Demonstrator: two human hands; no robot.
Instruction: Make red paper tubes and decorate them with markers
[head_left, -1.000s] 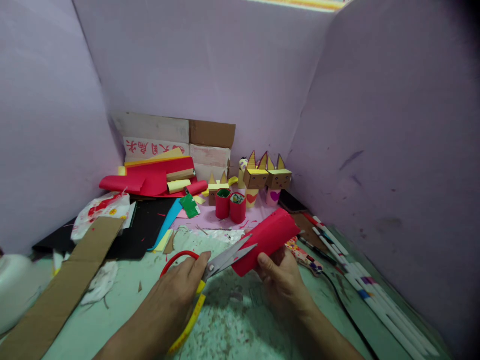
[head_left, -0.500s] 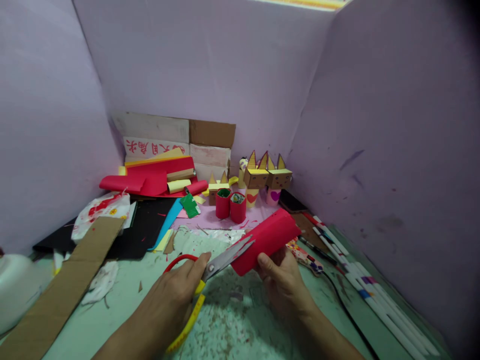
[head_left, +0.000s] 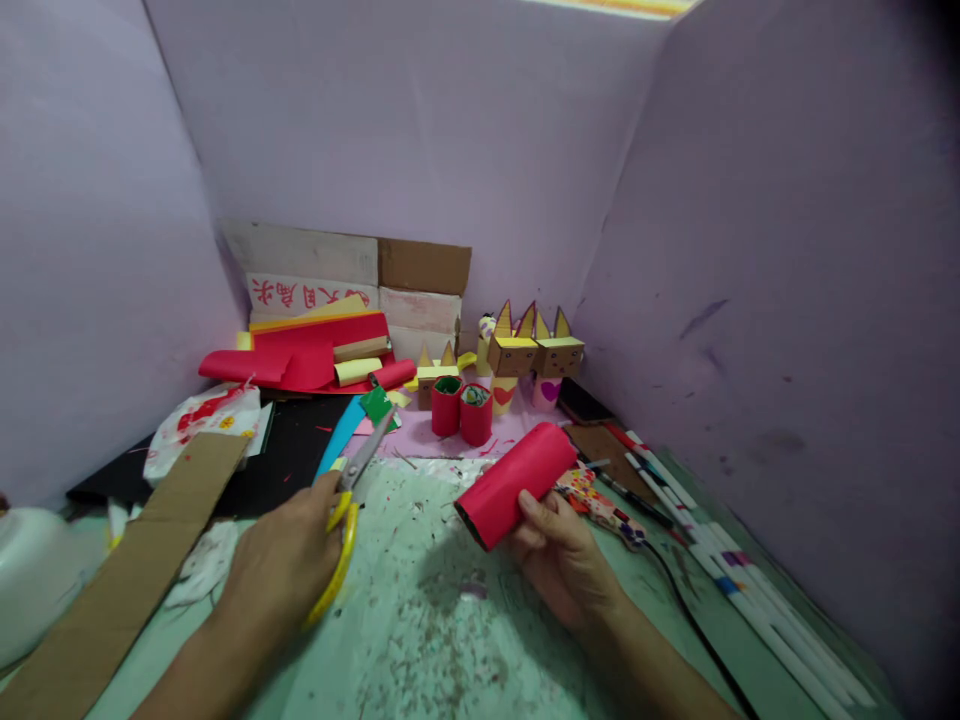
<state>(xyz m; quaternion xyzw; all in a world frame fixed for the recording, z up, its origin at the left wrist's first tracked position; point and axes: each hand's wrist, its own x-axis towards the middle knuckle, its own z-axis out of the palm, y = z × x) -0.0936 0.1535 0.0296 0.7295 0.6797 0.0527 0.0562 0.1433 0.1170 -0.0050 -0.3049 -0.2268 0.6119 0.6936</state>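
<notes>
Grips yellow-handled metal scissors (head_left: 365, 462) in curled left hand (head_left: 289, 550), red paper tube (head_left: 517, 484) in curled right hand (head_left: 562, 555), above desk (head_left: 420, 640), nearer its right edge; cannot read red characters (head_left: 286, 293) on white-and-brown cardboard (head_left: 424, 268) toward far edge.

- Red tube (head_left: 506, 490): a smooth, rolled cylinder, whole along its visible side, held aslant in the right hand (head_left: 559, 555); its open, dark-lined end faces down and to the left, its other end sits higher to the right.
- Scissors (head_left: 351, 515): yellow handles, grey metal blades together, held in the left hand (head_left: 285, 555) left of the red tube, well apart from it, tips pointing up and away.
</notes>
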